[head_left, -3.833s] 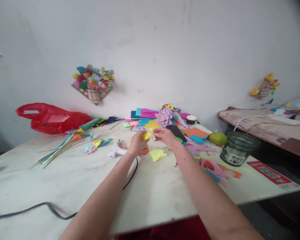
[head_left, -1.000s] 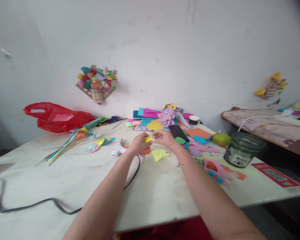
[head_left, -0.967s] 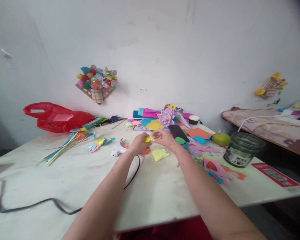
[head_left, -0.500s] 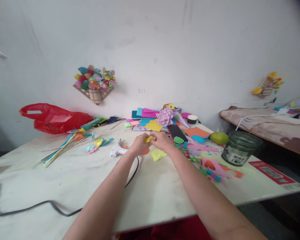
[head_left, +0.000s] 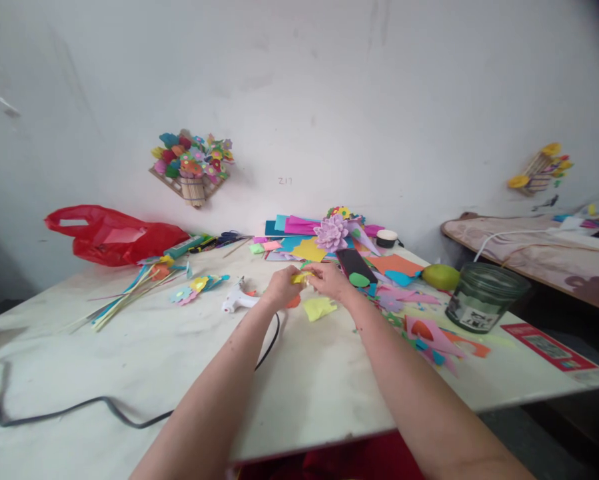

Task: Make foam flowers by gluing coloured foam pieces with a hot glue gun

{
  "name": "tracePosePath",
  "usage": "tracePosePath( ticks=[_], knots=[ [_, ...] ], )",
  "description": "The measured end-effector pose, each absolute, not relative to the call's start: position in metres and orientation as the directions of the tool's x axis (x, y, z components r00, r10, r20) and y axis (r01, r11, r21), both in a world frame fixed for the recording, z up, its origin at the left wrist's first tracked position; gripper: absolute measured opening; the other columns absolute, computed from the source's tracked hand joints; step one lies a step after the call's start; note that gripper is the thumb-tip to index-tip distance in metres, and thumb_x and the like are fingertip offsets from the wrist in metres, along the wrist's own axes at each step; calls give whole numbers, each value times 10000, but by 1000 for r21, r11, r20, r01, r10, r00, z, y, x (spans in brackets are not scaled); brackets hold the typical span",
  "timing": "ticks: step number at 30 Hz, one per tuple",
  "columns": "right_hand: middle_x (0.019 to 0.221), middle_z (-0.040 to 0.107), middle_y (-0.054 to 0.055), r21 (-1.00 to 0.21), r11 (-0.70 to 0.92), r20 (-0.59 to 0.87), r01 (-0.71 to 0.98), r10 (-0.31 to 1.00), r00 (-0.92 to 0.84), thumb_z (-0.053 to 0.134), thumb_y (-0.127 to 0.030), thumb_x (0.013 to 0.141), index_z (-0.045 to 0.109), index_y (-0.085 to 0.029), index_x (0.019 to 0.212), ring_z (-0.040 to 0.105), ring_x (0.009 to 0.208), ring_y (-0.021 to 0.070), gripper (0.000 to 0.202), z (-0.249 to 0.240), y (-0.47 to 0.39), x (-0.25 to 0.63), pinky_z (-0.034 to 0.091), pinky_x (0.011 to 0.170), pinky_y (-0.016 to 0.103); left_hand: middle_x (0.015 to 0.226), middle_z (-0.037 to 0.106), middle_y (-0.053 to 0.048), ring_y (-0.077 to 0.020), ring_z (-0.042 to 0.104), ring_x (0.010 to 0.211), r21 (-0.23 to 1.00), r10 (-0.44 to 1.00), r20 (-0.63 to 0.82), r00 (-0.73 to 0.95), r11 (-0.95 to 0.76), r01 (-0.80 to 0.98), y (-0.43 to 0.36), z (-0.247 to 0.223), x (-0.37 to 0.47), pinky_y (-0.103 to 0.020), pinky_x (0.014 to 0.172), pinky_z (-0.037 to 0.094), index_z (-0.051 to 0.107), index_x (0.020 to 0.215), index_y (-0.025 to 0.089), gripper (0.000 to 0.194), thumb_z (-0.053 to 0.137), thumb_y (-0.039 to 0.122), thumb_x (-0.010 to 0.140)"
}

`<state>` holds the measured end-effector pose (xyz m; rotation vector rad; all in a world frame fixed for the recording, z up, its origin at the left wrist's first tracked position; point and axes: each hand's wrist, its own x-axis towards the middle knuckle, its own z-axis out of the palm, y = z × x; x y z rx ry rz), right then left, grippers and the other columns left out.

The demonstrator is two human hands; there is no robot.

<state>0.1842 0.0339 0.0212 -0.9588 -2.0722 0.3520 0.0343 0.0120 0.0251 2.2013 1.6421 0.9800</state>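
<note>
Near the middle of the white table (head_left: 179,360), my left hand (head_left: 283,283) and my right hand (head_left: 328,279) meet around a small yellow piece (head_left: 300,277). Fingers of both hands pinch it, and its shape is partly hidden. Just below my right hand lies a light yellow sheet (head_left: 319,308). A white glue gun (head_left: 238,300) rests left of my left hand, with its black cable running under my left forearm. Behind my right hand are a dark phone (head_left: 353,265) and a purple foam flower (head_left: 332,232).
A red plastic bag (head_left: 114,237) and thin sticks (head_left: 124,300) lie at the left. Coloured scraps (head_left: 429,333) spread at the right, beside a green jar (head_left: 484,300) and a yellow-green fruit (head_left: 440,276). Paper flowers (head_left: 197,287) lie past the glue gun.
The whole view has shifted slightly, so things appear a little further right. My right hand's fingers have moved slightly on the yellow piece.
</note>
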Motion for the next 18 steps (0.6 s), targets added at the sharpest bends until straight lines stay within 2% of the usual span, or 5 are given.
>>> tracePosePath(
  ticks=[4, 9, 15, 18],
  knots=[
    [506, 529, -22, -701, 611, 482, 369, 786, -386, 477, -253, 714, 609, -160, 907, 468, 408, 86, 251, 14, 38, 184, 383, 428, 201, 745, 606, -25, -157, 544, 711, 539, 905, 390, 167, -372, 756, 12, 25, 32, -251, 651, 396, 579, 846, 181, 215, 522, 244, 648],
    [479, 493, -34, -816, 521, 425, 252, 835, -351, 436, -258, 744, 588, -172, 862, 474, 383, 83, 211, 9, 41, 177, 392, 369, 188, 736, 592, -21, -159, 534, 715, 514, 898, 410, 162, -374, 772, 9, 27, 35, -257, 660, 394, 568, 838, 182, 201, 514, 234, 651],
    [486, 492, -56, -898, 386, 350, 212, 918, -188, 439, -133, 663, 544, -166, 831, 465, 353, 66, 201, 8, 40, 168, 377, 322, 158, 800, 572, -50, -183, 495, 835, 331, 790, 566, 237, -480, 812, 13, 19, 40, -298, 749, 378, 553, 811, 173, 176, 488, 110, 660],
    [515, 516, -40, -940, 330, 310, 81, 930, -196, 424, -115, 641, 537, -155, 802, 482, 382, 69, 200, 12, 37, 168, 406, 348, 168, 825, 562, -56, -186, 472, 864, 273, 730, 627, 273, -534, 801, 16, 14, 39, -308, 776, 374, 545, 830, 171, 179, 493, 102, 674]
  ],
)
